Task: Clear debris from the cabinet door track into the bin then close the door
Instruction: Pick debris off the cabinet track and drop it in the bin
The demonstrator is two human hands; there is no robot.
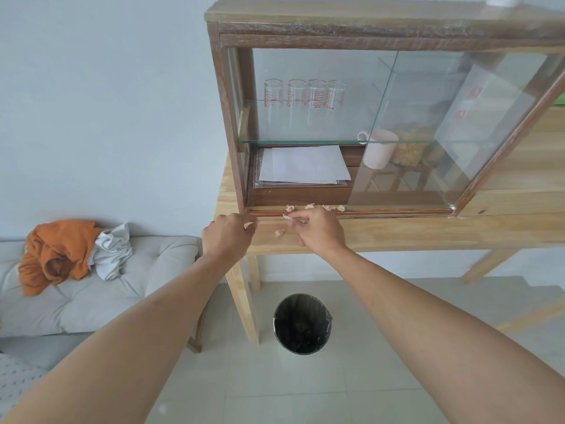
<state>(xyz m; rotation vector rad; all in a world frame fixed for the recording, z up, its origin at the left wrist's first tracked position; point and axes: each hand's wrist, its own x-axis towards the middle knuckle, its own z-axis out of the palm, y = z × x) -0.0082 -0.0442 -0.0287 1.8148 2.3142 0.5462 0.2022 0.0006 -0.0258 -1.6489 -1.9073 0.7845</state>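
A scrap of debris (287,216) is pinched in the right hand (318,229) at the cabinet track (382,212); the left hand (227,237) is loosely curled, holding nothing visible. More scraps (318,206) are best gathered before release over the bin (302,323) below

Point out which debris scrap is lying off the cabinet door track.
The scrap on the table top, between the left hand and right hand. The other loose scraps sit in a row along the track.
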